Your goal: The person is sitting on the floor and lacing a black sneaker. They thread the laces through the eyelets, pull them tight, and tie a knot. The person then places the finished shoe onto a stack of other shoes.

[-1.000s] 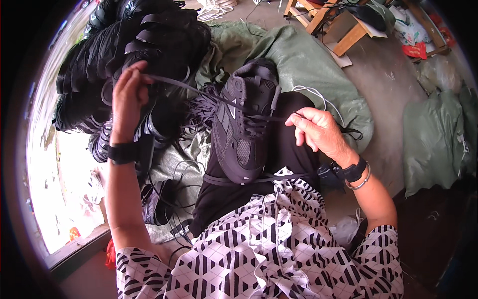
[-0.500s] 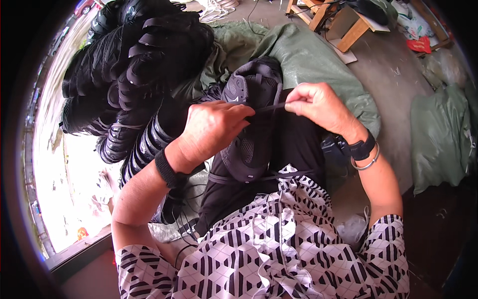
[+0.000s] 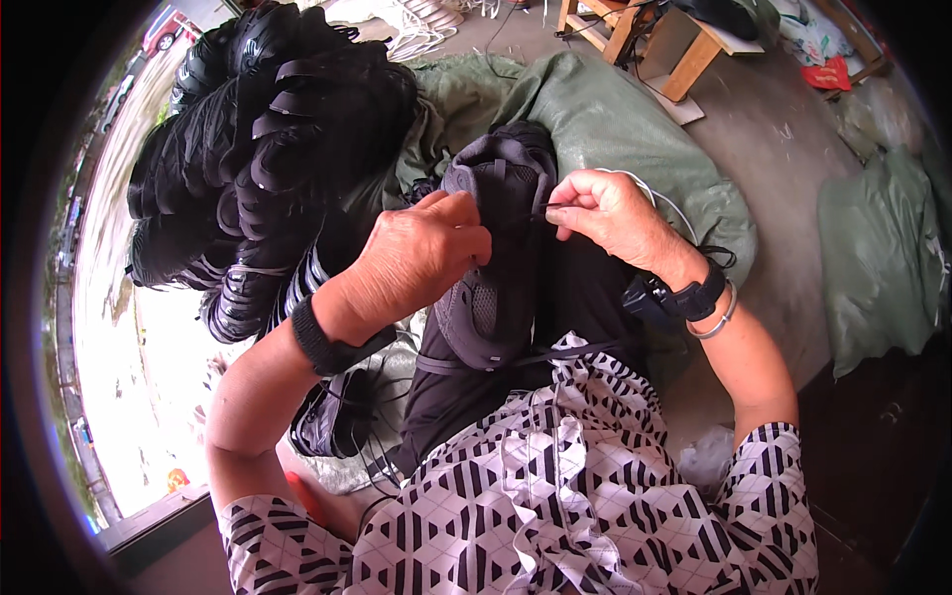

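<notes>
A dark grey sneaker (image 3: 478, 319) lies on my black-clad lap, toe toward me and opening away. My left hand (image 3: 421, 248) is closed over the left side of its lacing area. Its fingertips are curled against the shoe, and whatever they hold is hidden. On the other side, my right hand (image 3: 620, 220) pinches a thin black shoelace (image 3: 543, 206) between thumb and fingers, just right of the shoe. Dark bands (image 3: 585, 350) cross my lap by the toe.
A tall heap of black shoe uppers (image 3: 263, 149) stands at the left. Another dark shoe (image 3: 335, 415) with loose laces lies by my left forearm. Green sacking (image 3: 635, 129) spreads beyond my lap, and a green sack (image 3: 878, 263) stands at right. Wooden stools (image 3: 684, 64) are farther off.
My right fingers have come in toward the shoe. My left hand has turned and curled more. The lace stretched between both hands before; now only its part at my right fingers shows clearly.
</notes>
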`<action>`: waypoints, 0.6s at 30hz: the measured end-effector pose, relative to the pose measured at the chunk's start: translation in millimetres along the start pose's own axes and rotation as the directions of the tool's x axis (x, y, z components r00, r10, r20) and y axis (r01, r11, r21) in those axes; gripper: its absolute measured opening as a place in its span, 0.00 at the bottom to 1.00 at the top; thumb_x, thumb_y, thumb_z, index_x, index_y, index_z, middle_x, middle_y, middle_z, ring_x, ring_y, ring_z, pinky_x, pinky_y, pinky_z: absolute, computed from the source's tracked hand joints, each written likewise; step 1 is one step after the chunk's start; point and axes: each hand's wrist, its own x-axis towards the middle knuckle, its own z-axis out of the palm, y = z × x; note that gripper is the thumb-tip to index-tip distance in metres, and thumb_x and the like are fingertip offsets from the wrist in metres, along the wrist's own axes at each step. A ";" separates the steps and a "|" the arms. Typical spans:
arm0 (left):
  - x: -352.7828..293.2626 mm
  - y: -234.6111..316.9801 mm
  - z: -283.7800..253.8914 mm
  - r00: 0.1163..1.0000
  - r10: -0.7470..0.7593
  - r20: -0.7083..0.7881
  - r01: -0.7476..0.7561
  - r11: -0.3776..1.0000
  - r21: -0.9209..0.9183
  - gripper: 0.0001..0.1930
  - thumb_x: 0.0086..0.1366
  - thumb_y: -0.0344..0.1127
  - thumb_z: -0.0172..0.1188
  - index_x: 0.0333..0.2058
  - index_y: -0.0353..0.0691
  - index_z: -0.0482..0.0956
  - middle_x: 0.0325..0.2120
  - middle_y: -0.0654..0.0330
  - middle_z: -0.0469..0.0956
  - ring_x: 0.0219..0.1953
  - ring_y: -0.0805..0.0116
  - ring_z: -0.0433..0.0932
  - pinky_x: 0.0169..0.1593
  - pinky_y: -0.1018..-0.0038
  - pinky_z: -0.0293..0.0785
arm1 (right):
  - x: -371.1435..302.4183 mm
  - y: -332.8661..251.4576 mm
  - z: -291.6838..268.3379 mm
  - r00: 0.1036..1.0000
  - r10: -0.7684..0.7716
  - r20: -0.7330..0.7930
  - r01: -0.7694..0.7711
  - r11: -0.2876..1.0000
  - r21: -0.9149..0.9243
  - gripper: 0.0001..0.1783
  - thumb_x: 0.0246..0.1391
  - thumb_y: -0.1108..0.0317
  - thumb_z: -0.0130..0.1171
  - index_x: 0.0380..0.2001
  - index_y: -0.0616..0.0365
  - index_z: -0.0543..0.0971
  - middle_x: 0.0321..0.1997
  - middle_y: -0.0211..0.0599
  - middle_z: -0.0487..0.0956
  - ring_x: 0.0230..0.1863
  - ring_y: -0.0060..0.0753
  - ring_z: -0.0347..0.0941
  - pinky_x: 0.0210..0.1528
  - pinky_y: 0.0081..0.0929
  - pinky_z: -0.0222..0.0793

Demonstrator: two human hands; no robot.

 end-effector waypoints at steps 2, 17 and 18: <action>-1.3 -7.0 11.4 0.985 0.136 -0.109 -0.131 0.990 0.052 0.12 0.46 0.26 0.67 0.32 0.45 0.78 0.27 0.65 0.75 0.32 0.64 0.79 0.31 0.70 0.77 | 0.1 -1.3 0.9 1.000 0.011 0.018 -0.011 1.000 0.008 0.05 0.55 0.73 0.62 0.30 0.64 0.78 0.25 0.27 0.78 0.25 0.17 0.74 0.30 0.17 0.69; -36.8 -15.1 83.5 0.839 -0.182 -0.513 0.093 0.976 -0.195 0.12 0.52 0.24 0.66 0.35 0.42 0.76 0.28 0.59 0.73 0.29 0.59 0.77 0.28 0.68 0.75 | -11.7 16.8 -44.1 0.920 0.363 0.150 -0.392 0.874 0.289 0.12 0.53 0.61 0.66 0.24 0.55 0.76 0.17 0.16 0.66 0.14 0.07 0.53 0.14 0.12 0.45; -36.7 -13.3 85.6 0.839 -0.171 -0.516 0.075 0.976 -0.202 0.12 0.54 0.23 0.65 0.37 0.42 0.77 0.27 0.59 0.72 0.28 0.60 0.77 0.29 0.69 0.74 | -18.6 18.9 -53.1 0.917 0.374 0.142 -0.400 0.867 0.296 0.12 0.54 0.61 0.66 0.24 0.54 0.75 0.15 0.14 0.61 0.12 0.06 0.49 0.13 0.11 0.40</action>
